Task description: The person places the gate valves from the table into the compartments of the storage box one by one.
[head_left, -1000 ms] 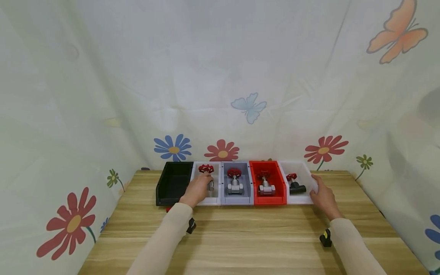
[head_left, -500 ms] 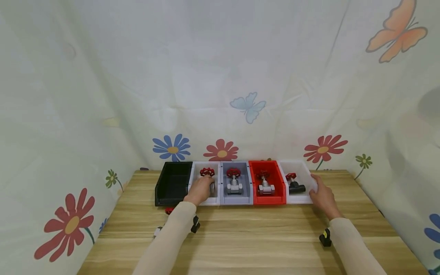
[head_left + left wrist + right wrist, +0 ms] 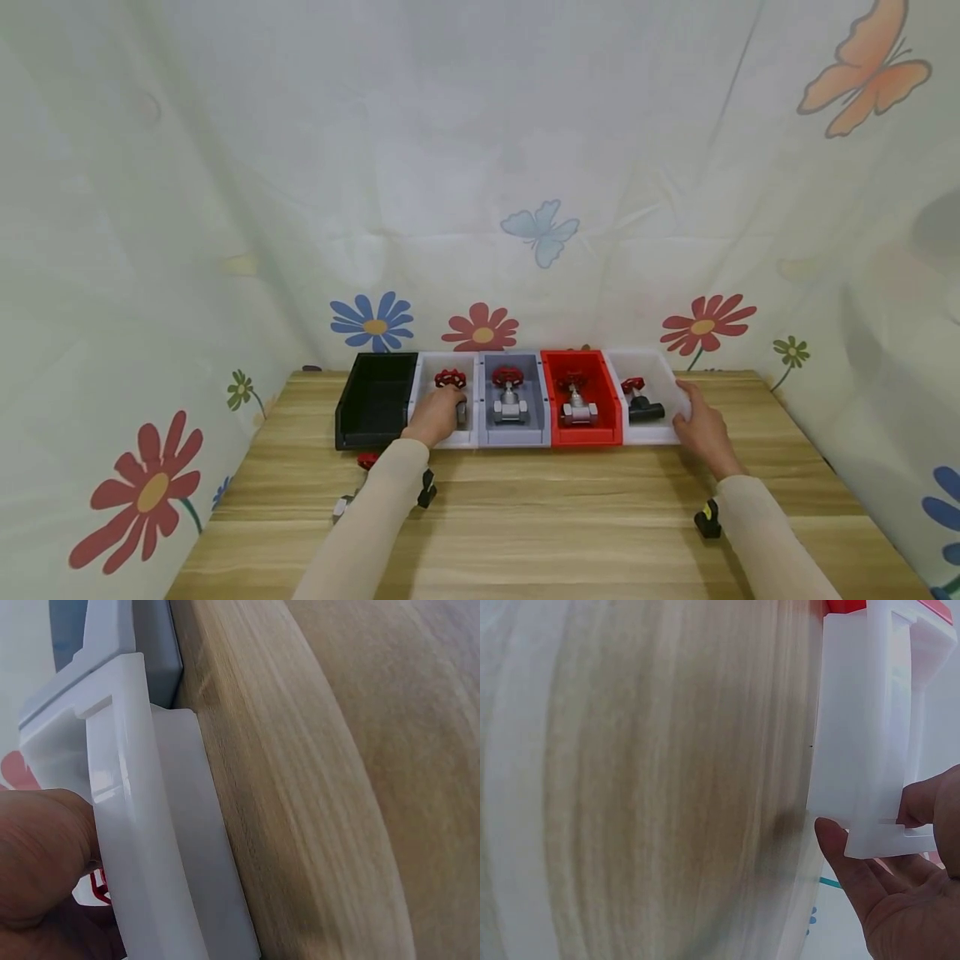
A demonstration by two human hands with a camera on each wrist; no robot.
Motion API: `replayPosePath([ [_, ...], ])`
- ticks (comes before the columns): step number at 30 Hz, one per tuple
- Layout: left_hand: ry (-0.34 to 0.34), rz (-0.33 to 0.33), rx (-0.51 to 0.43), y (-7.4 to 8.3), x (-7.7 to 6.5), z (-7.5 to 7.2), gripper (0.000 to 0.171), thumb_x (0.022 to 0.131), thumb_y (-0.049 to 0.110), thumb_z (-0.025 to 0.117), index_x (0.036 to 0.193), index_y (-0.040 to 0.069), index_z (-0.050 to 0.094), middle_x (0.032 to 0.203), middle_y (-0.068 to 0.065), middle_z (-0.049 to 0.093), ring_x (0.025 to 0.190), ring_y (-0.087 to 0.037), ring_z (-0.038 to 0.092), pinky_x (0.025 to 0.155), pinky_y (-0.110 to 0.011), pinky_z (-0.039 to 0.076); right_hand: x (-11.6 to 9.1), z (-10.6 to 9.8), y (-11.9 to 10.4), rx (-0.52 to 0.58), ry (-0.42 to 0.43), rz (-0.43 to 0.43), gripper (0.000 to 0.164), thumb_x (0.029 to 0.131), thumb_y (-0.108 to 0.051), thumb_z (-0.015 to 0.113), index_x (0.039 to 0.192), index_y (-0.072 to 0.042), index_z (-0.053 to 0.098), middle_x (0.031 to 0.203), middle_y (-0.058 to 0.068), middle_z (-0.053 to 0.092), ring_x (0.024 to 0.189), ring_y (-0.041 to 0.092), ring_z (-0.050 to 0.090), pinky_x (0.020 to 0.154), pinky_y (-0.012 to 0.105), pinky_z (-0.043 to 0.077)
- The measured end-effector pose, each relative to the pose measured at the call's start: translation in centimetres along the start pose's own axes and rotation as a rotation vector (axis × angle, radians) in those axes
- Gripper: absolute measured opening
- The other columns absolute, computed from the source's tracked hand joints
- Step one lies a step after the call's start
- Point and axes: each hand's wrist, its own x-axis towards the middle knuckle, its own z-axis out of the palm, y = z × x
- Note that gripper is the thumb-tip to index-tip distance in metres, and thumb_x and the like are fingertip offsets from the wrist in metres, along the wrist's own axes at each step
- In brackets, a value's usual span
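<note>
My left hand (image 3: 437, 414) reaches into the left white bin (image 3: 450, 359), its fingers around a metal valve whose red handwheel (image 3: 450, 379) shows beyond them. Most of that valve's body is hidden by the hand. In the left wrist view the thumb side (image 3: 45, 847) lies just inside the bin's front lip (image 3: 131, 802). At the far right end, my right hand (image 3: 705, 429) grips the side wall of another white bin (image 3: 663, 375). The right wrist view shows the thumb inside that wall and fingers outside. A black valve (image 3: 645, 409) with a red handle lies in this bin.
Between the white bins stand a grey bin (image 3: 491, 433) and a red bin (image 3: 555, 437), each holding a metal valve with a red handwheel. A black bin (image 3: 375, 408) ends the row at left. Another valve (image 3: 345, 504) lies on the wooden table beside my left forearm.
My left hand has shifted slightly right and settled in the left white bin; the red handwheel there sits a little lower. More of the table valve shows. My right hand keeps its grip.
</note>
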Motion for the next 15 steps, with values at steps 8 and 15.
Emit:
replayPosePath([
  [8,-0.006,0.062,0.042,-0.14,0.05,-0.30,0.029,0.086,-0.007,0.059,0.107,0.007,0.073,0.109,-0.013,0.070,0.100,-0.034,0.067,0.087,-0.047,0.053,0.10,-0.07,-0.17,0.001,-0.015,0.016,0.062,0.091,-0.004,0.051,0.149,-0.001,0.028,0.130,0.043,0.048,0.092,0.045,0.057,0.080,0.058,0.048],
  [15,-0.042,0.051,0.062,0.20,-0.25,-0.68,0.034,0.089,-0.006,0.058,0.117,0.008,0.071,0.125,-0.012,0.068,0.107,-0.035,0.066,0.092,-0.047,0.053,-0.08,0.01,-0.15,-0.007,0.002,-0.002,0.061,0.090,-0.004,0.050,0.147,0.000,0.031,0.125,0.044,0.051,0.088,0.046,0.058,0.077,0.058,0.048],
])
